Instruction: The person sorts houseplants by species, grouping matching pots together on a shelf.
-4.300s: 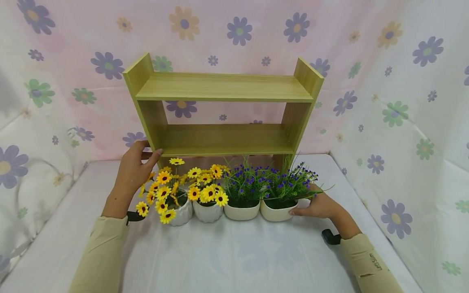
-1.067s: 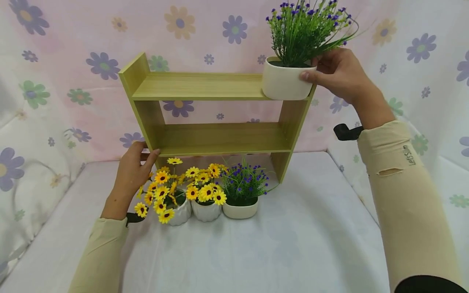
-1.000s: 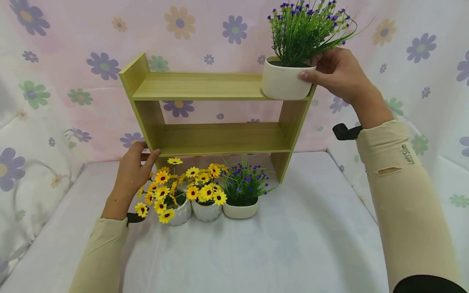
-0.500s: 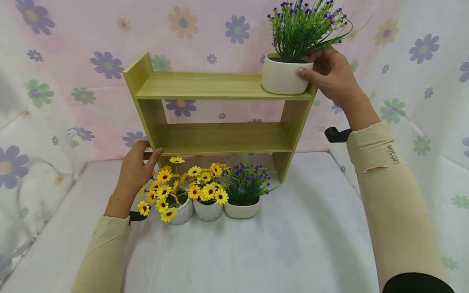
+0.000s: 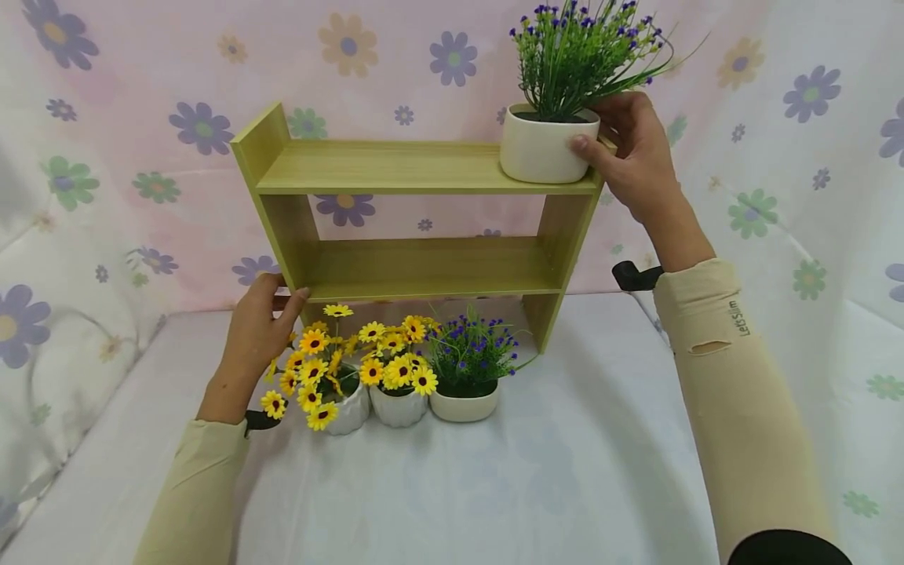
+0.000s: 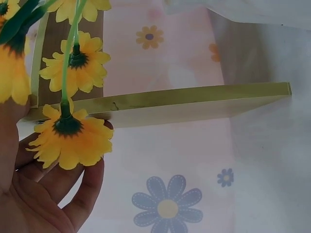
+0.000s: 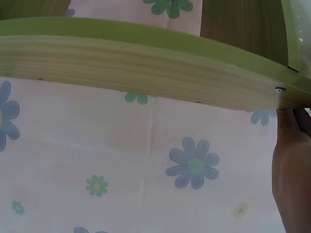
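Note:
A wooden two-tier shelf [image 5: 424, 267] stands at the back of the table. My left hand [image 5: 257, 326] grips its left side panel low down, thumb in front and fingers behind; in the left wrist view, yellow flowers partly cover those fingers. On the right end of the top board sits a white oval pot of purple flowers [image 5: 547, 153], upright. My right hand [image 5: 636, 161] pinches the pot's right end, thumb on the front, other fingers partly hidden behind it. In the right wrist view, the right hand [image 7: 294, 174] shows beside the shelf's end; the pot is out of sight there.
Two ribbed white pots of yellow flowers, a left one [image 5: 349, 412] and a right one [image 5: 400, 408], stand before the shelf. Beside them is another oval pot of purple flowers [image 5: 464, 406]. A white cloth [image 5: 452, 502] covers the table; flowered curtains [image 5: 770, 275] enclose it.
The right hand has lifted the purple-flower pot from the row's right end onto the top board. Lately the pot has slid slightly back from the board's front edge. The left hand stays put.

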`<action>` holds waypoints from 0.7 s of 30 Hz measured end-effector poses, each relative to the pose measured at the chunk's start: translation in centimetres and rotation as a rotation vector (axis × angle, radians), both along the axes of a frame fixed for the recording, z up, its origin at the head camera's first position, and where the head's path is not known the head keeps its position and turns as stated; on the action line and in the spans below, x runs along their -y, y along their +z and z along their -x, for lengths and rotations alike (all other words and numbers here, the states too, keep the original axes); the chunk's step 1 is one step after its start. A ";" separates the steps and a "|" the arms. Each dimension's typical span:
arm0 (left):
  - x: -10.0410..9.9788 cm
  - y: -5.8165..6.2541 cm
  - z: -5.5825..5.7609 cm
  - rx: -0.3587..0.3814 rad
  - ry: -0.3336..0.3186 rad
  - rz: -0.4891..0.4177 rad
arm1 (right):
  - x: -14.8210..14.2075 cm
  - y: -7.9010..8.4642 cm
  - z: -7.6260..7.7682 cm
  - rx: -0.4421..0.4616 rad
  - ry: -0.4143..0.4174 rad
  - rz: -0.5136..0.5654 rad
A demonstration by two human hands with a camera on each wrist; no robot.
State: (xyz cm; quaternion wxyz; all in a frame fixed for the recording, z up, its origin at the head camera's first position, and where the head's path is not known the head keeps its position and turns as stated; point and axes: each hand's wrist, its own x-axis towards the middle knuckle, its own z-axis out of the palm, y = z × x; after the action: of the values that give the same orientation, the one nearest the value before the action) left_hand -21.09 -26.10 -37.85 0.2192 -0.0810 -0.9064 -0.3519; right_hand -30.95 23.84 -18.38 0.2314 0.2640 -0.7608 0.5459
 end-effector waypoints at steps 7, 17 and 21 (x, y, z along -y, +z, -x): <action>-0.1 0.1 0.0 0.015 0.002 -0.002 | -0.2 -1.3 -1.7 -0.077 0.047 0.132; 0.0 -0.1 0.0 0.000 0.004 0.000 | -0.2 -3.8 -4.3 -0.276 0.160 0.181; -0.1 -0.1 0.1 0.001 0.005 -0.002 | -0.2 -4.7 -5.4 -0.313 0.170 0.218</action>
State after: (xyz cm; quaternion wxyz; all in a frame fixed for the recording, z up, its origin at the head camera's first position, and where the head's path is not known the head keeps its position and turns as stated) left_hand -21.14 -26.04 -37.97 0.2195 -0.0783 -0.9065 -0.3522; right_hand -25.55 24.03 -23.11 0.3272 0.3823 -0.6267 0.5950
